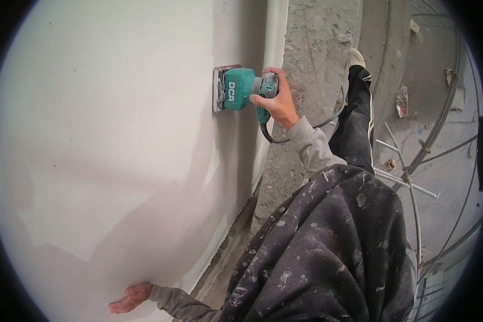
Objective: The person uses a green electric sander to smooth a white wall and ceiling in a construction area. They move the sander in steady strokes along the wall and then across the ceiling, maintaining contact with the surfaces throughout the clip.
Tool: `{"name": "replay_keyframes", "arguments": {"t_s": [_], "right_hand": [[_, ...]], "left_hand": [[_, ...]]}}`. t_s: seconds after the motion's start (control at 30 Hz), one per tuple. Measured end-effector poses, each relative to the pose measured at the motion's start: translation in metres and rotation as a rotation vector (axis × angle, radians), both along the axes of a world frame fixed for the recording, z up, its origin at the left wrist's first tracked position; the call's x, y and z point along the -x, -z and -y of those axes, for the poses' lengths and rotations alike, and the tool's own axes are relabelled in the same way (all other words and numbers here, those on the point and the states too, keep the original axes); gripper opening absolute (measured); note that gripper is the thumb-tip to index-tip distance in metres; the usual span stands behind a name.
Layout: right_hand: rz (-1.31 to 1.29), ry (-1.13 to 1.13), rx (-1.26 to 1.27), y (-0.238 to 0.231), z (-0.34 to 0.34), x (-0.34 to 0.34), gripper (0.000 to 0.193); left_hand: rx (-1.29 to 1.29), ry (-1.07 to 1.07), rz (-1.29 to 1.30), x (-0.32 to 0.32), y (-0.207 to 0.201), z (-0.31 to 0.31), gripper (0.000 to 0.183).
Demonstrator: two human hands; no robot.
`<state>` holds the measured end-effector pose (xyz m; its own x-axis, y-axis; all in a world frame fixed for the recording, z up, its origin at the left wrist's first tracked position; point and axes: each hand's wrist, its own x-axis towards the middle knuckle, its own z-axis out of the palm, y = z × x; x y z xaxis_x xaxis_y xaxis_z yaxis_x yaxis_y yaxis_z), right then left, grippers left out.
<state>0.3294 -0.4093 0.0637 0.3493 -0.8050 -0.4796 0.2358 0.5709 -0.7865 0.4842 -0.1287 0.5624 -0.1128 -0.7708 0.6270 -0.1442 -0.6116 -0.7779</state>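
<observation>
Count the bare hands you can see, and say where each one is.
2. The right hand grips the green sander against the white wall; the left hand rests flat low on it.

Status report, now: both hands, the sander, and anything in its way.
Right hand gripping green sander, pad flat on white wall. Left hand open, palm on wall lower down. Cord hanging by sleeve; nothing blocking the pad.

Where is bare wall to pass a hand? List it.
Free: the broad white wall left of the sander, and the stretch between it and the left hand lying flat low down. Crowded: the corner strip right of the sander, where the right hand, cord and concrete meet.
</observation>
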Motion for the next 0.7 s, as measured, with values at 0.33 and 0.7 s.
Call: {"name": "replay_keyframes", "arguments": {"t_s": [0.33, 0.7], "right_hand": [[0.025, 0.024, 0.001, 0.006, 0.021, -0.003, 0.066], [0.062, 0.007, -0.036, 0.004, -0.019, 0.001, 0.067]], "left_hand": [[-0.042, 0.009, 0.019, 0.0, -0.002, -0.003, 0.063], [-0.044, -0.007, 0.051, -0.005, -0.005, 0.001, 0.059]]}}
